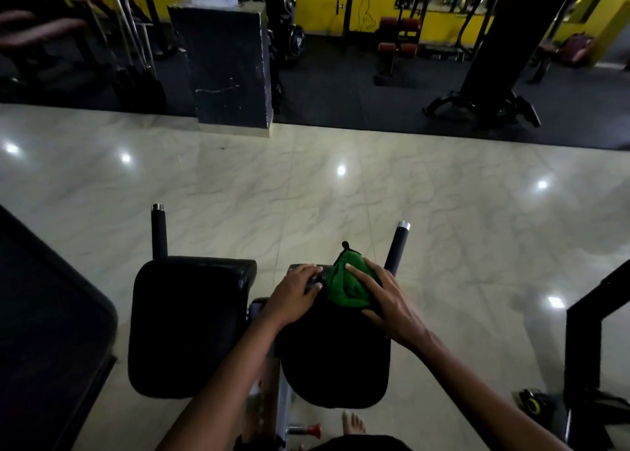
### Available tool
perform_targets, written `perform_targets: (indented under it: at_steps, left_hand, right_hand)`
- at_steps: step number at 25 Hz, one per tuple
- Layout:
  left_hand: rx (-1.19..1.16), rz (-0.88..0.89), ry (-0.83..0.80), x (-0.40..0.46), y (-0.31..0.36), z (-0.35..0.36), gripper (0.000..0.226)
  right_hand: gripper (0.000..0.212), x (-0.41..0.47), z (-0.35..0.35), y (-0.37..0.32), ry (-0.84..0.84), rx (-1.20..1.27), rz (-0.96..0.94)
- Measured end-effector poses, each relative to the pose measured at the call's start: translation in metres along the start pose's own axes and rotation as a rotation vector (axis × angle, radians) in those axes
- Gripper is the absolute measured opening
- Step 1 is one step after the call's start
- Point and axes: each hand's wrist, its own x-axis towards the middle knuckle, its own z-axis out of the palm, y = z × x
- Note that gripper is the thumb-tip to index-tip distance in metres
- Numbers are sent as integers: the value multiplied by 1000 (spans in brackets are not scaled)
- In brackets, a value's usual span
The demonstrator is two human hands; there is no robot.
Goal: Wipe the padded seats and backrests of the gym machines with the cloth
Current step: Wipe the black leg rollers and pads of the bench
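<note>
A gym machine below me has two black padded pads side by side: a left pad (191, 324) and a right pad (335, 365). A bunched green cloth (346, 285) lies on the far end of the right pad. My right hand (381, 300) lies over the cloth with fingers spread, pressing it onto the pad. My left hand (295, 295) rests on the same pad just left of the cloth, its fingers bent over the pad's far edge.
Two black handle posts, a left post (159, 230) and a right post (398, 246), rise beyond the pads. A red-tipped adjustment pin (308, 430) sticks out of the frame below. A dark bench edge (51, 311) is at left, a black frame (586, 321) at right, a black pillar (231, 65) ahead.
</note>
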Motion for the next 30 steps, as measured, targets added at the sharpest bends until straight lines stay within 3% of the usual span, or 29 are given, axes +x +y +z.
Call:
perform_targets:
  at_steps: [4,6,9,11,14,16,21,24,27,30]
  left_hand:
    - [-360,-236,30,7,24,-4,26]
    - [-375,-290,10,10,27,-1,25]
    - [-305,-264,-20,10,25,5,34]
    - [-307,-249,-41,9,24,6,37]
    - [-280,-206,-48,8,22,7,36]
    - [-247,-129,-47,6,19,8,40]
    - [-198,-25,-127,3,19,1,62]
    - [-134,38,-180,5,22,-6,57]
    - [-198,37,-193,11,30,-11,52]
    - [-346,24,-184,24,51,-26,41]
  right_hand:
    - [80,11,6,1,-28,-24,-48]
    - [89,14,8,0,-88,-28,-40]
    - [106,12,5,4,-208,-16,43]
    - [99,8,0,9,-183,-75,65]
    - [82,6,3,5,-30,-380,-45]
    - [76,-1,16,-3,42,-443,-123]
    - [82,-13,24,-8,-20,-495,-78]
    - [51,2,3,-11,-109,-287,-3]
    - [23,24,-48,-17,-212,211,294]
    - [18,43,-91,-26,-264,460,366]
